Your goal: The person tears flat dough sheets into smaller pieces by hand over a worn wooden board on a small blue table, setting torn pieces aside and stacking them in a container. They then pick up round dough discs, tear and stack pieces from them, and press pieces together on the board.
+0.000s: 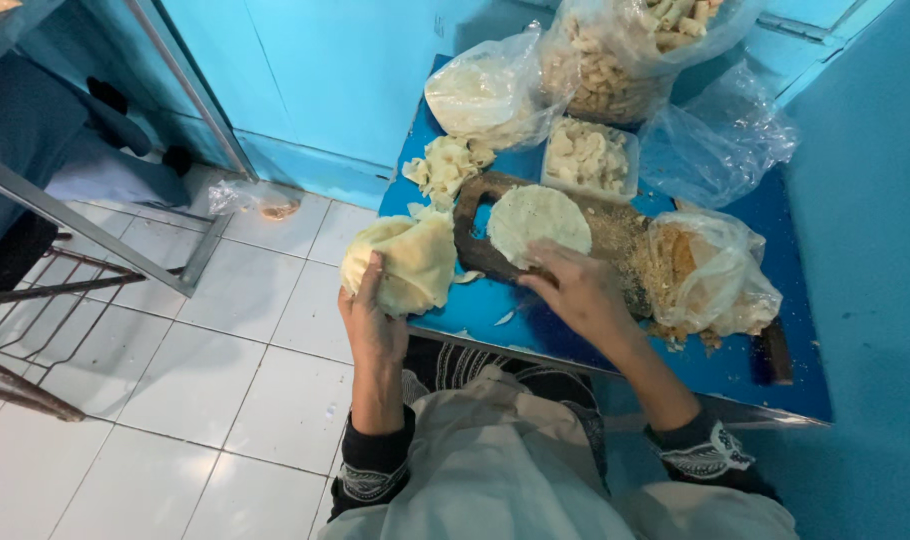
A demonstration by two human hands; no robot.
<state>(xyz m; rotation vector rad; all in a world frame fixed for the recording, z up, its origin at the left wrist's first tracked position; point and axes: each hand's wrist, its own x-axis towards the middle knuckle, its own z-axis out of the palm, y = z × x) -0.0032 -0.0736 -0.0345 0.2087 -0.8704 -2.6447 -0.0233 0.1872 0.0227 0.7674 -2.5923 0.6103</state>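
Head view: left hand (373, 318) cupped a stack of pale dough sheets (403, 262) at the blue table's (575, 345) edge, kept within reach; right hand (580, 290) pressed flat on one round sheet (538, 222) spread on the dark wooden board (475, 232).

A pale dough stack (403, 262) is gripped by the left hand (372, 318); a round dough disc (537, 220) on the dark wooden board (472, 232) is touched by the right hand (580, 292).

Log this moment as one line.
left hand: holds dough lump | right hand: on flat dough round | round on wooden board | blue table
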